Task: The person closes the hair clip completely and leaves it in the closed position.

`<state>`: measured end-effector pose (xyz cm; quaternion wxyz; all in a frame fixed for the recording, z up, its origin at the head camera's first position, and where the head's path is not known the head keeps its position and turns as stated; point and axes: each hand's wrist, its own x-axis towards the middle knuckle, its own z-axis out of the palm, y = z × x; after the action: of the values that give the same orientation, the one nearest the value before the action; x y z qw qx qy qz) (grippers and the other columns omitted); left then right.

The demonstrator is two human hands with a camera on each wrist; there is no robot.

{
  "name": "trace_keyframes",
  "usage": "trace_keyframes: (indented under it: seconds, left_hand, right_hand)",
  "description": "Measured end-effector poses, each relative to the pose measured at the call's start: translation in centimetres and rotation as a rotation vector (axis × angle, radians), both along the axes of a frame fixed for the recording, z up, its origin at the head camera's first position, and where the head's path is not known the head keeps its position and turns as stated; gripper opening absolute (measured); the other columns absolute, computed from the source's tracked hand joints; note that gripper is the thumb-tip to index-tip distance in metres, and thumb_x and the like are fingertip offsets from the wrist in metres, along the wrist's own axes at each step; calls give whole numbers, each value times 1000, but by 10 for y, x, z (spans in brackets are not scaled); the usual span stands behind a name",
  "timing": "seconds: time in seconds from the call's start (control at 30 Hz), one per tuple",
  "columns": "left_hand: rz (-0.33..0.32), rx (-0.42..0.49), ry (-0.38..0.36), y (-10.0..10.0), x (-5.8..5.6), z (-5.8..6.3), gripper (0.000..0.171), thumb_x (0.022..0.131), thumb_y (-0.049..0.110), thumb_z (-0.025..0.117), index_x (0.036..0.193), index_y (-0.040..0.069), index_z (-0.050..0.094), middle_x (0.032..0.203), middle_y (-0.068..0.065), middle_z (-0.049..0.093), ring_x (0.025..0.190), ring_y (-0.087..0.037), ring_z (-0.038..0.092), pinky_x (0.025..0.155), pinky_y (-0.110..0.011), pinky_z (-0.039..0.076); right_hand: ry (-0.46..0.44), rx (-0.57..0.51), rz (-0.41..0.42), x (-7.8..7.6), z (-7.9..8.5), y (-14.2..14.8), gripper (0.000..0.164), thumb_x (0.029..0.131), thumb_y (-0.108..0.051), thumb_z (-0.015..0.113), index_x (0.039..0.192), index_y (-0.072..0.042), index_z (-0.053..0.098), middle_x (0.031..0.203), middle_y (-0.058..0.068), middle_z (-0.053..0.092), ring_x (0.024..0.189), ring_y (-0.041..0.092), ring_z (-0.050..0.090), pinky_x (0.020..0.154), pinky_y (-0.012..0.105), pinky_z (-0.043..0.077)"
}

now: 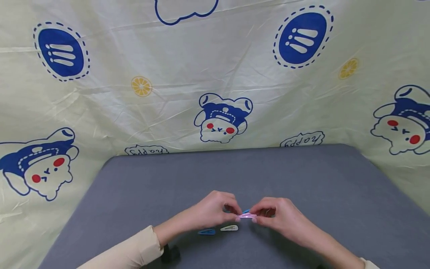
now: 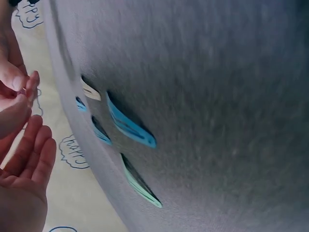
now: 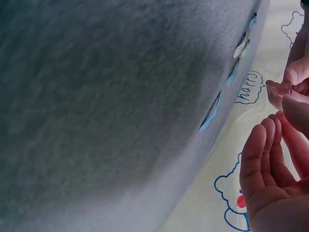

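Observation:
Between the fingertips of both hands, in the head view, is a small pink snap hair clip (image 1: pixel 247 215), raised above the grey table. My left hand (image 1: pixel 215 209) pinches its left end; my right hand (image 1: pixel 280 215) pinches the right end. Just behind it shows part of a blue hair clip (image 1: pixel 246 211), mostly covered by hands and clip. Below the left hand lie another blue hair clip (image 1: pixel 206 232) and a cream one (image 1: pixel 229 228). In the left wrist view a green hair clip (image 2: pixel 140 183) also lies on the cloth.
The grey cloth-covered table (image 1: pixel 151 183) reaches back to a pale printed curtain (image 1: pixel 235 67) hanging behind it. A black wrist strap or device (image 1: pixel 170 254) sits under the left sleeve (image 1: pixel 134 250). Several clips lie close together near the hands.

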<state>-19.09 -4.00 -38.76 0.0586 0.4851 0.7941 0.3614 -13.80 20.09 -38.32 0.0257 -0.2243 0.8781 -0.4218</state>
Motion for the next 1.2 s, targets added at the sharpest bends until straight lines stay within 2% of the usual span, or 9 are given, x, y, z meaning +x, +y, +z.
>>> trace_keyframes:
  seconds: [0.17, 0.4, 0.57, 0.93, 1.2]
  left_hand:
    - [-49, -20, -3, 5, -10, -5, 8, 84, 10, 80, 90, 9, 76, 84, 11, 62, 81, 6, 57, 75, -16, 50]
    - [-62, -77, -29, 11, -18, -11, 7, 84, 11, 79, 90, 11, 76, 86, 9, 62, 82, 1, 59, 75, -16, 49]
    - [-75, -100, -36, 15, -22, -16, 6, 84, 11, 79, 89, 12, 76, 84, 12, 62, 78, 3, 57, 72, -14, 48]
    - [-106, -124, -55, 20, -26, -23, 5, 83, 12, 80, 86, 11, 76, 79, 14, 60, 74, 7, 54, 67, -12, 45]
    - [-75, -124, -65, 24, -27, -28, 9, 79, 15, 84, 84, 13, 77, 80, 14, 61, 77, 5, 55, 71, -13, 46]
  right_hand:
    - [-22, 3, 7, -3, -2, 5, 10, 85, -23, 78, 95, -25, 75, 84, -12, 66, 74, 8, 61, 66, 26, 51]
    - [-28, 48, 44, -11, -7, 9, 8, 86, -22, 77, 94, -23, 75, 83, -12, 65, 73, 7, 60, 66, 26, 51]
    - [-65, 57, 65, -15, -10, 12, 8, 86, -22, 77, 94, -23, 75, 84, -11, 66, 73, 8, 61, 65, 26, 51]
    - [-126, 93, 124, -23, -15, 14, 7, 86, -19, 78, 93, -19, 76, 80, -10, 68, 69, 6, 60, 61, 25, 49]
    - [-132, 78, 160, -30, -19, 17, 9, 84, -22, 79, 91, -18, 76, 78, -10, 67, 68, 5, 59, 60, 24, 48]
